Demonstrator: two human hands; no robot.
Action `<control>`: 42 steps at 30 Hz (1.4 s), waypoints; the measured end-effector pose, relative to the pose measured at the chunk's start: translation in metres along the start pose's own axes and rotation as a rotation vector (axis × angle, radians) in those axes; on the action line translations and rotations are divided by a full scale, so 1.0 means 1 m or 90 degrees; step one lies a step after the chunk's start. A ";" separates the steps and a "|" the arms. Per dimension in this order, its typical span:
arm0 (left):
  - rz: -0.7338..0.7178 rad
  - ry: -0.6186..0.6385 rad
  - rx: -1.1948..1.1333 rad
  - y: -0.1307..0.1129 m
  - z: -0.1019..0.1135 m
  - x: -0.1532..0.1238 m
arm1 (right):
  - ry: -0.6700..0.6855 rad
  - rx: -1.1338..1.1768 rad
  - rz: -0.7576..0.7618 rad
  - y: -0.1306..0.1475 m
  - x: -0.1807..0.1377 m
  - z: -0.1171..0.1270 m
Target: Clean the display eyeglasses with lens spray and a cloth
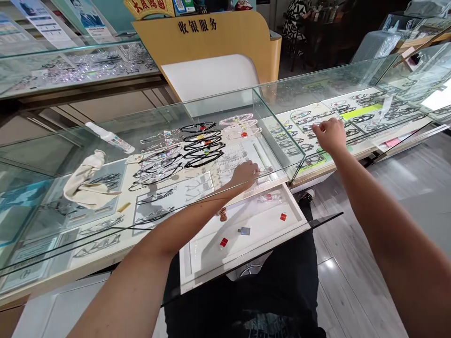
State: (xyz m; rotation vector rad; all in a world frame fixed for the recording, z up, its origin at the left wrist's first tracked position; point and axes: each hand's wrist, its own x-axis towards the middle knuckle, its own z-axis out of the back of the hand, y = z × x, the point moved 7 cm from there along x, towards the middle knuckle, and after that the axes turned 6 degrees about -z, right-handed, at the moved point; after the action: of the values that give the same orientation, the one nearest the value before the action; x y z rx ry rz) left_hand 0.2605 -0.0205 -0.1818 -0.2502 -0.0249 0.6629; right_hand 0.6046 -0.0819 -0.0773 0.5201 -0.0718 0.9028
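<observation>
My left hand [244, 173] reaches inside the glass display case, its fingers closed at the end of a pair of clear-framed eyeglasses [265, 170]. The exact grip is partly hidden by the hand. My right hand [330, 134] is at the top of the case to the right, fingers loosely bent and apart, holding nothing visible. Left of my left hand lie stacked rows of black-framed eyeglasses [204, 152]. Pink-framed eyeglasses [240, 123] lie behind it. Below is a pulled-out white drawer [207, 256], with another clear pair of eyeglasses [270, 197] in it.
Red tags [223, 242] and a small grey-blue piece [244, 231] lie in the drawer. A white spray bottle [111, 138] and cream cloth [89, 180] are at the left. A glass divider [278, 126] separates the case sections. Behind stands a white chair back [211, 75].
</observation>
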 end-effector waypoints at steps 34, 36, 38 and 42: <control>-0.077 0.009 -0.009 -0.023 -0.053 0.045 | -0.019 -0.011 0.007 0.006 -0.003 0.003; -0.078 0.006 -0.010 -0.028 -0.054 0.047 | -0.022 -0.005 0.008 0.005 -0.003 0.003; -0.079 0.004 -0.013 -0.030 -0.056 0.048 | -0.022 0.003 0.007 0.005 -0.002 0.003; -0.087 -0.001 -0.023 -0.029 -0.060 0.050 | -0.011 0.000 -0.001 0.005 -0.002 0.003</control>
State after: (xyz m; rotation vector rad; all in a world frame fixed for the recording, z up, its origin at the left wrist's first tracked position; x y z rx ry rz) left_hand 0.3238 -0.0248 -0.2361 -0.2798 -0.0553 0.5278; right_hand 0.5998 -0.0823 -0.0729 0.5277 -0.0878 0.8968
